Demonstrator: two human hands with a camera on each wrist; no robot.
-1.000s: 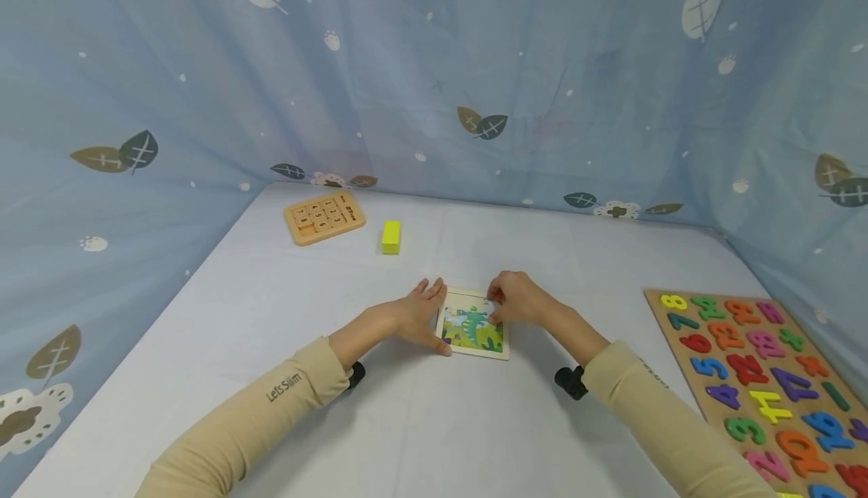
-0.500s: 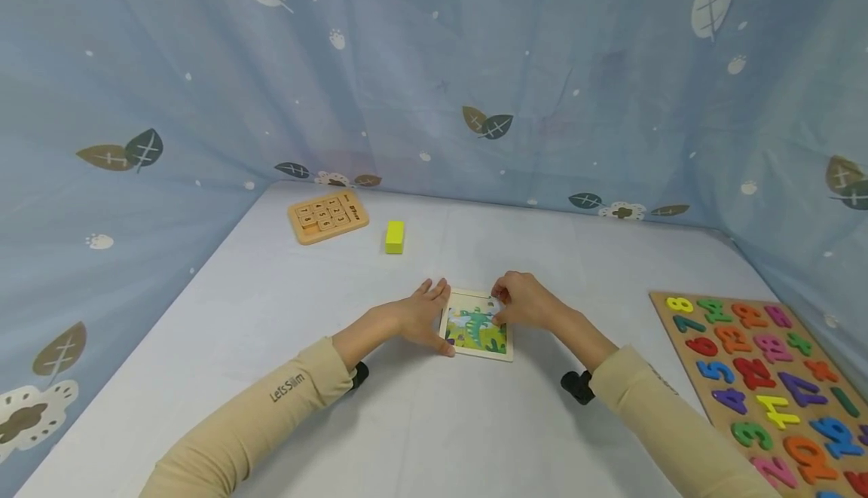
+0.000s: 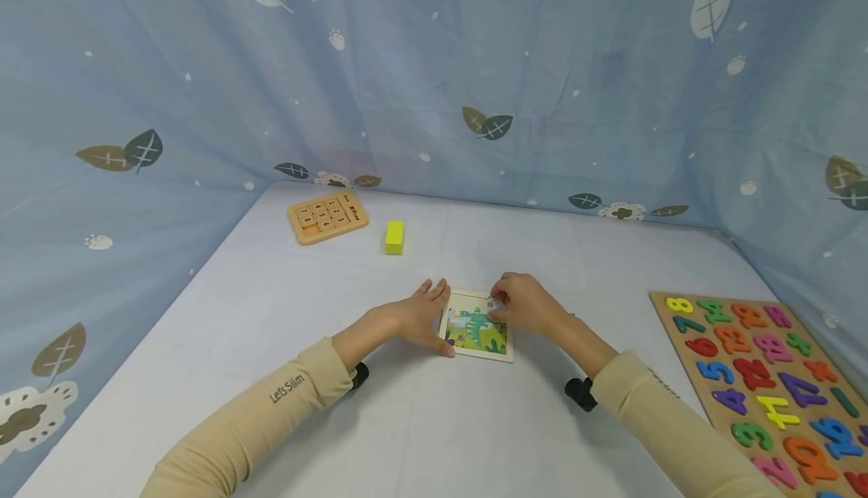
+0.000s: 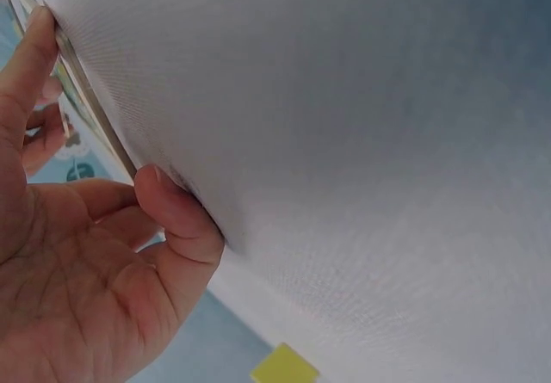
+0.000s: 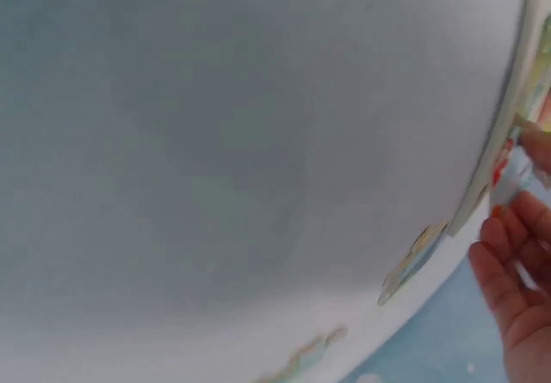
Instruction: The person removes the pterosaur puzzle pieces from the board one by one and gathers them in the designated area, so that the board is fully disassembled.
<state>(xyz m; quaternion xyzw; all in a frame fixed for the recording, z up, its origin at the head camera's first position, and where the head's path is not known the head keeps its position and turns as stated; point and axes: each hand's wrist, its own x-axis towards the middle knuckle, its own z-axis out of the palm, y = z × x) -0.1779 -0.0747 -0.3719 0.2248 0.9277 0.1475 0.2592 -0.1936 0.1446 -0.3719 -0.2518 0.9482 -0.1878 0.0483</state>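
In the head view, a small jigsaw puzzle [image 3: 478, 332] with a green animal picture lies on the white table, inside a pale wooden frame. My left hand [image 3: 422, 319] rests along the frame's left side, fingers spread, thumb by the near corner. In the left wrist view, the left hand's fingertips [image 4: 41, 23] touch the frame's edge [image 4: 99, 116]. Over the frame's upper right part, my right hand [image 3: 525, 303] pinches a puzzle piece [image 5: 514, 172] between thumb and fingers, seen best in the right wrist view. The right fingers partly hide that corner.
Two loose puzzle pieces [image 5: 415, 262] lie outside the frame in the right wrist view. Further back are a yellow block [image 3: 394, 238] and a wooden number slide puzzle [image 3: 328, 217]. A board of colourful numbers [image 3: 746, 355] stands at the right. Patterned blue cloth [image 3: 407, 91] encloses the table.
My right hand has turned slightly and its fingertips have shifted a little left over the puzzle. A bit of green now shows behind the right wrist. The left hand stays in place.
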